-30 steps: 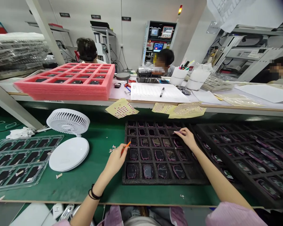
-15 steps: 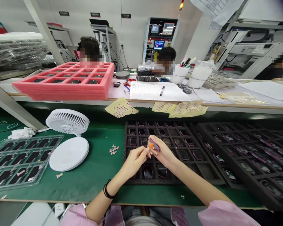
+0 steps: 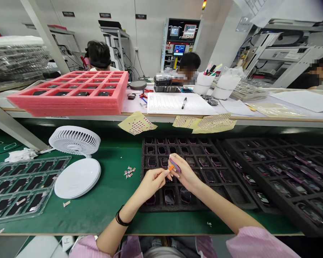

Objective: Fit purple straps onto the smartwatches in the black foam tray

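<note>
Head cam: L fingers (image 3: 163, 173) pinching orange pick (image 3: 172, 167), tip prob. on purple-edged device (image 3: 177, 167) pinched in R fingers (image 3: 174, 175).

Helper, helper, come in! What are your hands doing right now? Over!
Left hand pinching orange stick. Right hand holding purple-rimmed piece. Both above black foam tray.

No legible wording found. The black wall signs (image 3: 68, 14) and the ruled paper form (image 3: 177, 104) bear characters too small to read; the machine's monitor screen (image 3: 179, 50) is likewise unreadable.
</note>
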Demonstrator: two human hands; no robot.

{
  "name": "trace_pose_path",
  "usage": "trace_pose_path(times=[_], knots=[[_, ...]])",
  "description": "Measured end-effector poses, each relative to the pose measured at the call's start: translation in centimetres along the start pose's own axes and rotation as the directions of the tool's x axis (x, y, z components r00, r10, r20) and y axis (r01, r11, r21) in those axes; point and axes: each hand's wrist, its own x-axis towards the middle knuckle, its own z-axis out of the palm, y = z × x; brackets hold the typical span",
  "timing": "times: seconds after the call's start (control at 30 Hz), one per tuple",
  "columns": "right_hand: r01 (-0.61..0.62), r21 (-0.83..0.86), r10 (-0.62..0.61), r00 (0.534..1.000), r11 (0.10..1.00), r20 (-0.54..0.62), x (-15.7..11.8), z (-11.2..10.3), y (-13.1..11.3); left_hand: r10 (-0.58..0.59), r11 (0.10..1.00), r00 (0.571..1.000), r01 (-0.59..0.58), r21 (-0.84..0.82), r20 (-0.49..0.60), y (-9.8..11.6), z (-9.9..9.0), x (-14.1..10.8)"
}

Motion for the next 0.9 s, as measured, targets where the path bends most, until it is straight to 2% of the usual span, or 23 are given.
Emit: trace_pose_path(times=[0.13, 0.23, 0.3, 0.43, 0.53, 0.63, 0.73, 0.83, 0.87, 0.9], knots=[[-0.108, 0.166, 0.095, 0.992, 0.98, 0.082, 0.2, 0.3, 0.2, 0.004, 0.996, 1.0, -0.003, -0.094, 0.005, 0.1, 0.4, 0.1], [-0.087, 0.253, 0.083, 0.996, 0.964, 0.025, 0.3, 0.5, 0.6, 0.001, 0.988, 1.0, -0.004, -0.152, -0.019, -0.1, 0.8, 0.2], [-0.074, 0.268, 0.079, 0.997, 0.961, -0.01, 0.4, 0.4, 0.8, -0.017, 0.984, 0.999, 0.011, -0.178, -0.033, -0.3, 0.9, 0.2], [-0.063, 0.227, 0.065, 0.998, 0.972, -0.001, 0.5, -0.1, 1.3, -0.072, 0.98, 0.995, 0.058, -0.192, -0.067, -0.7, 0.5, 0.2], [-0.023, 0.146, 0.026, 0.999, 0.989, -0.018, 0.2, -0.4, 1.6, -0.067, 0.982, 0.99, 0.042, -0.185, -0.127, -0.5, 0.4, 0.5], [-0.035, 0.023, 0.036, 0.999, 0.999, -0.037, -0.4, -0.1, 2.1, -0.02, 0.981, 0.991, -0.007, -0.196, -0.136, -0.3, 0.8, 0.8], [0.025, -0.138, -0.026, 1.0, 0.99, -0.006, -0.5, -0.6, 2.6, -0.068, 0.978, 0.988, 0.039, -0.206, -0.139, -0.5, 0.7, 0.8], [0.134, -0.304, -0.158, 0.986, 0.943, -0.054, 0.8, -3.9, 1.7, -0.102, 0.994, 0.976, 0.091, -0.068, -0.192, -1.4, -1.3, 0.2], [0.156, -0.397, -0.211, 0.973, 0.904, -0.097, 1.6, -5.7, 1.0, -0.073, 0.996, 0.969, 0.085, 0.039, -0.234, -1.8, -2.5, -0.1], [0.178, -0.54, -0.305, 0.94, 0.822, -0.154, 2.4, -7.9, 0.1, -0.022, 0.981, 0.958, 0.076, 0.181, -0.286, -2.1, -3.8, -0.6]])
